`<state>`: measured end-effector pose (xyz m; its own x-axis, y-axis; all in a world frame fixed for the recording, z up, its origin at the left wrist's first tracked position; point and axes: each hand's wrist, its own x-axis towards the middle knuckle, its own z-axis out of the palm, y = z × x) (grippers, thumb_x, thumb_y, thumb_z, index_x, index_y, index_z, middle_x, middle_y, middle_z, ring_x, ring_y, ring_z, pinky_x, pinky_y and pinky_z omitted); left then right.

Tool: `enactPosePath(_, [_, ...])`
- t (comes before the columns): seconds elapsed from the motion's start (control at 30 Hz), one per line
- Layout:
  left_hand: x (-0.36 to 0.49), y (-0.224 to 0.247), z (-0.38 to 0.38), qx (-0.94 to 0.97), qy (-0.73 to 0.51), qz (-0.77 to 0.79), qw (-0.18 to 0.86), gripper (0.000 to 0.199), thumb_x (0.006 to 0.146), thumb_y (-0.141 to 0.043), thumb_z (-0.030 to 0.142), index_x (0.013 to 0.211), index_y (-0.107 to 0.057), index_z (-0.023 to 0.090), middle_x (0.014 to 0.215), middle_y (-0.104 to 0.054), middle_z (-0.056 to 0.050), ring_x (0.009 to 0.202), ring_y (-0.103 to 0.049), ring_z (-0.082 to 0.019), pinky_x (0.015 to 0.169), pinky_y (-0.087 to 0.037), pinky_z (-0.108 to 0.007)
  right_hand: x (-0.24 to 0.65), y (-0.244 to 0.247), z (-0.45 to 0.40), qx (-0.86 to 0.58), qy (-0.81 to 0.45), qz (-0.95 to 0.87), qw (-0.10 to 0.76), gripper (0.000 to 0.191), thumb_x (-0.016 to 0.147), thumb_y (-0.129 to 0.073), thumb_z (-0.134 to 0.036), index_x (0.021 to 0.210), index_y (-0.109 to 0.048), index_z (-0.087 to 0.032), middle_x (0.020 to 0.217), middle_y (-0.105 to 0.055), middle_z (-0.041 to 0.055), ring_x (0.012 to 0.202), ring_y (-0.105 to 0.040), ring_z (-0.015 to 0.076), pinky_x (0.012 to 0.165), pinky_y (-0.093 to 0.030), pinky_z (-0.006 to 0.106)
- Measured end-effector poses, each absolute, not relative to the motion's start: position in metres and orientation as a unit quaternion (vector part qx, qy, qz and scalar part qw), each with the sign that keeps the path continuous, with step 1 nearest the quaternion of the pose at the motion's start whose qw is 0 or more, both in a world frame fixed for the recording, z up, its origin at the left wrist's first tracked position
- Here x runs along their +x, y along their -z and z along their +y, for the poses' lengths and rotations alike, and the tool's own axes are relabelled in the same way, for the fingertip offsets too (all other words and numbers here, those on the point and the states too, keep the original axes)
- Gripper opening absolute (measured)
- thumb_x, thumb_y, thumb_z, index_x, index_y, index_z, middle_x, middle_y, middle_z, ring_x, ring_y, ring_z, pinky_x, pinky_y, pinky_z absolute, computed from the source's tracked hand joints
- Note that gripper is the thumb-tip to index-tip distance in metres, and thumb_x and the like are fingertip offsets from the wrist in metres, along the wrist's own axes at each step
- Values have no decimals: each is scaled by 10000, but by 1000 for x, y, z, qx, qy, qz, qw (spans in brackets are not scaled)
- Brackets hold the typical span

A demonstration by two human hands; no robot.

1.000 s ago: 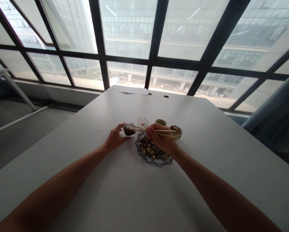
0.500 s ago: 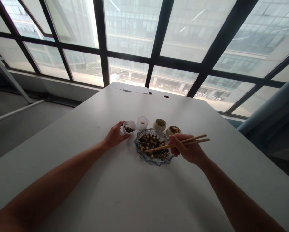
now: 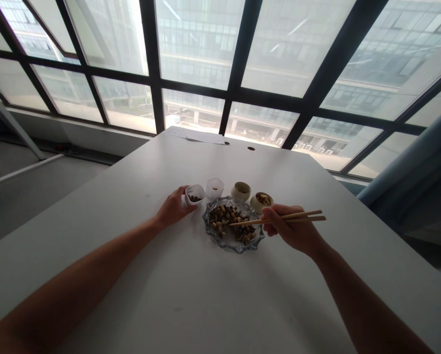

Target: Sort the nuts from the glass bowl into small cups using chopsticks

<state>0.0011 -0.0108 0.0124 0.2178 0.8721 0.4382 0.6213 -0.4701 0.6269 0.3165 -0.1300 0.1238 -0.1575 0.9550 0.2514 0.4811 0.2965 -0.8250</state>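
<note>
Left hand [image 3: 173,207]: at the left end of the group, holding the left cup [image 3: 195,190], which stands on the table [image 3: 183,285]. Thumb on the near side, fingers on the far side, curved about its left wall; the mouth is left uncovered. The cup is white, with small dark pieces inside. Judged light and thin-walled, probably plastic, easily tipped; best held low on the side wall, without squeezing. Left forearm slants in from the lower left corner, wrist low near the table.

Next, the right cup [image 3: 215,193], also white, upright and untouched, with little in it.

In front of the pots, the glass dish [image 3: 235,247] holds a mix of dark seeds and paler nuts. Judged heavy, stiff and breakable, and unlikely to slide under light prodding. The seeds look dry, hard and smooth, so apt to slip; a grip across the middle of each should serve best.

Behind the dish, the left pot [image 3: 240,195]; beside it, the right pot [image 3: 256,204] with pale pieces inside. Both upright.

Right hand [image 3: 294,230]: at the dish's right side, thumb over the chopsticks [image 3: 250,222], fingers curled beneath. Tips lie among the dish contents, close together; whether they pinch a piece, cannot tell. Rear ends point right, slightly parted. Right forearm rises from the lower right corner.
</note>
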Motion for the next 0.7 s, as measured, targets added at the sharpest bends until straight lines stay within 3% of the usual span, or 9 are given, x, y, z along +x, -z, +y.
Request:
enactPosePath(0.17, [1, -11, -10, 764, -387, 492, 159, 642, 715, -748, 408, 1279, -528, 196, 1109, -714, -106, 985, -688, -257, 879, -540, -380, 320, -120, -128, -514, -216, -660, 505, 494, 886, -595, -614, 689, -694, -172, 508, -654, 37, 416, -612, 136, 404, -510, 220])
enactPosePath(0.4, [0, -11, -10, 765, -384, 492, 155, 639, 713, -751, 405, 1275, -528, 196, 1101, -712, -107, 977, -691, -260, 857, -544, -373, 330, -135, -138, -526, -228, -729, 375, 554, 892, -565, -637, 628, -668, -161, 470, -625, 45, 378, -582, 130, 359, -453, 206])
enactPosePath(0.7, [-1, -9, -9, 768, -389, 486, 148, 627, 709, -754, 422, 1256, -540, 202, 1082, -715, -99, 948, -691, -248, 830, -546, -358, 327, -130, -138, -555, -217, -702, 390, 560, 904, -530, -650, 669, -663, -160, 490, -628, 43, 387, -581, 128, 360, -447, 204])
